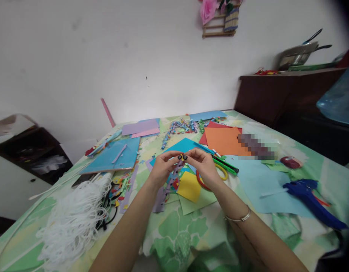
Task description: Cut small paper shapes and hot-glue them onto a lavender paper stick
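Observation:
My left hand [164, 168] and my right hand [204, 166] meet above the middle of the table, thumbs and fingertips pinched together. Between them is the top of a narrow purple paper strip [173, 177] with small bits on it, hanging down toward me. A tiny yellow piece shows at the fingertips; its exact form is too small to tell. Below the hands lie a yellow paper square [189, 186] and a pale green sheet [195, 204]. Scissors with red and yellow handles [223, 172] lie partly behind my right hand, near a green utility knife [225, 164].
White cord [75, 219] is heaped at left, beside a blue folder [120, 155]. A decorated paper chain [177, 127] lies at the back. Orange paper [224, 140], a light blue sheet [256, 185] and a blue glue gun [312, 200] are at right.

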Available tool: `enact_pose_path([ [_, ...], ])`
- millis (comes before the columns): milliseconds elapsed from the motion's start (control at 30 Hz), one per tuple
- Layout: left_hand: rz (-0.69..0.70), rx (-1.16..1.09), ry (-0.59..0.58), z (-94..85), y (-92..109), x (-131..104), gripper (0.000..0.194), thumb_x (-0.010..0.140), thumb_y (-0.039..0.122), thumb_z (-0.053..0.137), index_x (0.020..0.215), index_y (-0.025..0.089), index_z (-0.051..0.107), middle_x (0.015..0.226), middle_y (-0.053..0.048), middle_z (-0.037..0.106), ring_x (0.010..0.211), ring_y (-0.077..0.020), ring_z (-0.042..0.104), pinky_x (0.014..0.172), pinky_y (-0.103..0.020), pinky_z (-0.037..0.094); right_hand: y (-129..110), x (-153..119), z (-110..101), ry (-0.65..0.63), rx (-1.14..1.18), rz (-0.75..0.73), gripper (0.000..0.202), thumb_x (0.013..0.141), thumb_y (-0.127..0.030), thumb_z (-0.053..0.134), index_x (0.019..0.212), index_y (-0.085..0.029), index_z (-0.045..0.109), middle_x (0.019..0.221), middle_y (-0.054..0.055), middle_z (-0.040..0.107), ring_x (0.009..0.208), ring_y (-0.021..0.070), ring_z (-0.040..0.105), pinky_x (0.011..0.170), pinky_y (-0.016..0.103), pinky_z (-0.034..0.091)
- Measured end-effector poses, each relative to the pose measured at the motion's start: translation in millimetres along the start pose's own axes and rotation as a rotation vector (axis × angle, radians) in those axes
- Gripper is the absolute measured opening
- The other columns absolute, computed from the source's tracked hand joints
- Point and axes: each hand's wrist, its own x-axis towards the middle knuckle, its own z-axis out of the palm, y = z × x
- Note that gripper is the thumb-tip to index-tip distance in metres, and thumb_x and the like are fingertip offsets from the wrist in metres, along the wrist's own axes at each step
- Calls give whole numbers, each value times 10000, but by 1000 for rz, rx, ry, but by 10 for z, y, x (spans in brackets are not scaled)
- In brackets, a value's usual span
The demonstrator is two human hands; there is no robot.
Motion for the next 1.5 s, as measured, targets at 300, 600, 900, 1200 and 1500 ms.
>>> enact_pose_path([
  [300, -164, 40, 187, -573, -104, 128, 317, 534, 239, 814, 808, 125, 704, 682, -38, 691, 576, -108, 622, 483, -171, 449, 245, 102, -149, -104, -357, 98, 156, 712, -295, 646, 813, -177, 652, 827, 43, 689, 790, 171, 642, 736, 313, 499],
  [600, -241, 103, 128, -795, -294, 205, 287, 586, 256, 800, 833, 132, 724, 714, -36, 697, 601, -105, 617, 468, -152, 414, 408, 64, -110, -251, -860, 89, 263, 642, 9, 531, 729, -185, 686, 661, 15, 659, 616, 148, 568, 587, 263, 391],
  [900, -250, 58, 232, -854, -334, 182, 261, 578, 273, 799, 802, 160, 727, 663, -19, 696, 540, -117, 602, 446, -184, 424, 548, 64, -86, -153, -1006, -11, 164, 767, -109, 533, 826, -189, 663, 792, 50, 660, 675, 162, 576, 623, 297, 440],
  [1200, -205, 60, 276, -906, -383, 181, 238, 588, 274, 792, 791, 164, 732, 703, -22, 707, 579, -102, 606, 431, -146, 393, 290, 95, -462, 310, -869, 7, 112, 736, -200, 614, 825, -196, 682, 807, 47, 685, 725, 182, 633, 691, 327, 517],
  [1500, -187, 102, 324, -916, -394, 193, 229, 581, 260, 775, 786, 164, 739, 721, -37, 711, 558, -104, 581, 374, -151, 288, 149, -269, -569, 16, -1040, 131, 114, 751, -255, 604, 831, -220, 678, 831, 53, 688, 665, 186, 600, 568, 312, 460],
])
